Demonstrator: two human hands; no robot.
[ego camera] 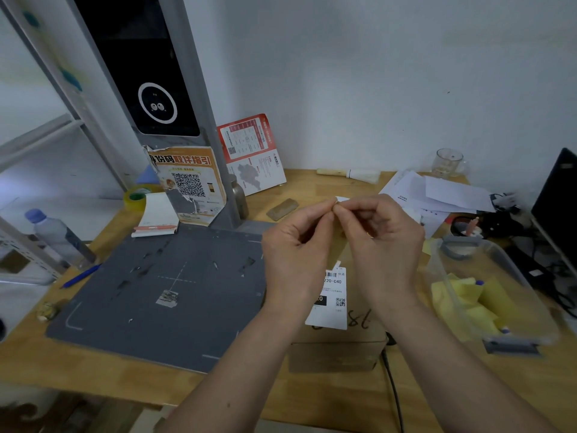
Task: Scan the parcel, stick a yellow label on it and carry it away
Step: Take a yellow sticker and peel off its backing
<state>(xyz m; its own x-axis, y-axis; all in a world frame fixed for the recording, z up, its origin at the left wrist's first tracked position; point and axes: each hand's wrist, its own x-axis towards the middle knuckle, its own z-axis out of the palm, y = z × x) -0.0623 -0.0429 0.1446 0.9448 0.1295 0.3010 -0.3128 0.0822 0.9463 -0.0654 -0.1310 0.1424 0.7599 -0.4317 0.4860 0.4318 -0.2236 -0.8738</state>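
We are pinching a small pale sticker (341, 200) between left hand (296, 245) and right hand (384, 242); the brown cardboard parcel (338, 348) is lying beneath on the wooden surface (93, 370); we should be peeling slowly.

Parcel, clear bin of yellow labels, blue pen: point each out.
parcel (340, 354), head view, front cardboard face
clear bin (512, 270), head view, far plastic wall
blue pen (81, 275), head view, mid barrel
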